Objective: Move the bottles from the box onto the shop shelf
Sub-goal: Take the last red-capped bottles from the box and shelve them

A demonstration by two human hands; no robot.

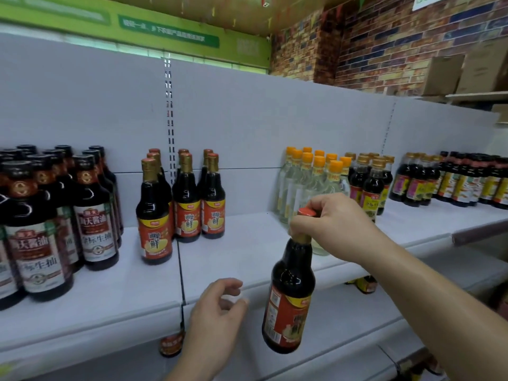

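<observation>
Closest to me, the person's left hand (217, 312) hovers at the front lip of the white shelf (247, 259), its fingers loosely curled and slightly apart, holding nothing. Just to its right, the right hand (330, 221) has its fingers and thumb wrapped around the neck of a dark bottle (288, 298), right under its orange-red cap. The bottle hangs tilted in the air in front of the shelf edge, its base lower than the shelf board and touching nothing. Its label is red-orange with a yellow band; a barcode and small print on the side are too fine to read. On the shelf behind stand matching bottles (187, 204) in short rows, gold foil at their necks, each orange label showing a large character "鲜". Farther left is a dense block of soy sauce bottles (93, 215) with black caps; their cream labels read "酱油" and "金标生抽". To the right of the held bottle stand clear bottles (310, 182) with orange caps, then gold-capped dark bottles (371, 185), and more dark bottles with yellow labels (467, 185) near the far end. A green sign (165, 31) runs above the shelving; its white writing is too blurred to read. Cardboard boxes (467, 72) sit high against a brick wall (371, 45).
</observation>
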